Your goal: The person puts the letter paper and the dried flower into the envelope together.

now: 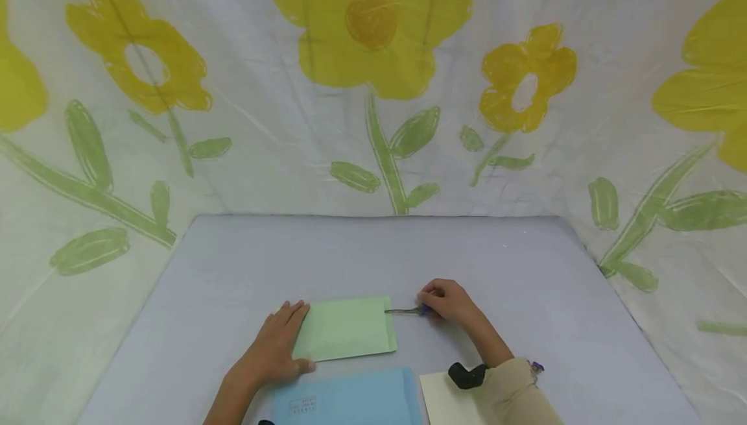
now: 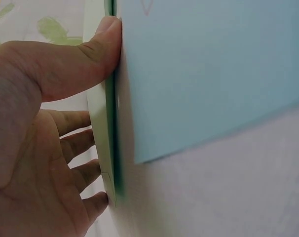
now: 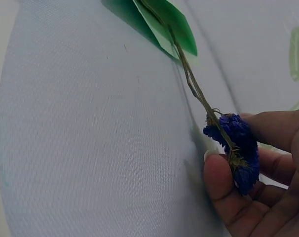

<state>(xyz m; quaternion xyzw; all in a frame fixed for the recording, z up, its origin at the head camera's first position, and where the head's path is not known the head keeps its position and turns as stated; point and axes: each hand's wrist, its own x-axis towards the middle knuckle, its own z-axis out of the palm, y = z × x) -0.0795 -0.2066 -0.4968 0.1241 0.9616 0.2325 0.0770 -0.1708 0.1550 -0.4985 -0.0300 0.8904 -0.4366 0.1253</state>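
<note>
A: Where is our flower (image 3: 245,148) at this moment?

B: It is just outside the right end of the green envelope (image 1: 344,329). Its stem (image 3: 200,95) goes into the mouth (image 3: 185,29); how deep, we cannot see.

A: And how are our fingers?

B: Our right hand (image 1: 450,300) has its fingers curled round the blue head, thumb included. Our left hand (image 1: 274,350) lies spread at the envelope's left end, fingers rather straight, and we see nothing pinched there.

A: What could go wrong for us?

B: The stem looks thin and dry, so we judge it could snap if we bend it against the edge of the mouth. The petals may crumble if we squeeze too strongly.

A: And the envelope itself?

B: If our left hand presses too lightly, it could slide or turn on the desk (image 1: 496,250).

A: Farther out?

B: Our left thumb is near the blue envelope (image 1: 350,399) and could push it. Our right sleeve (image 1: 516,389) overhangs the cream paper (image 1: 446,399), so it might drag that.
</note>
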